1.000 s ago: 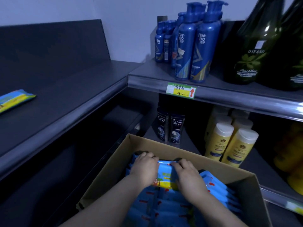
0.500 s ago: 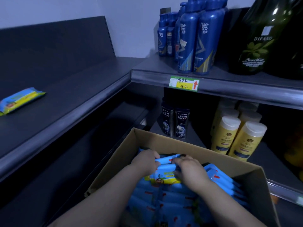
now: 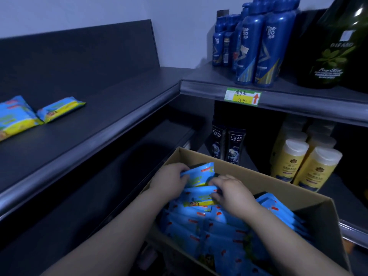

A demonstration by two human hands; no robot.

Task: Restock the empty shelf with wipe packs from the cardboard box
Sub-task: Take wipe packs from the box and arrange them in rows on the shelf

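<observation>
Brown cardboard box (image 3: 282, 189) stands open in the lower middle of the frame, and it is filled with rows of blue wipe packs (image 3: 215, 236) that stand on their edges. At the far end of the box one wipe pack (image 3: 200, 174) is raised a little above the others and tilted. The left hand (image 3: 169, 182) holds its left end with curled fingers. The right hand (image 3: 233, 193) has its fingers curled on the right side of this same pack and also touches the next pack below it; how firmly it grips I cannot tell.

The dark shelf (image 3: 103, 124) runs along the left of the frame. Two finished packs (image 3: 61, 108) lie flat on it at the far left, side by side and touching, one cut by the frame edge.

At the upper right, tall blue bottles (image 3: 258, 46) stand beside a dark green bottle (image 3: 334, 48), with a green and yellow price label (image 3: 242, 96) on the shelf edge under them. Below are two black bottles (image 3: 229, 145) and several yellow bottles (image 3: 307, 168) with white caps.
</observation>
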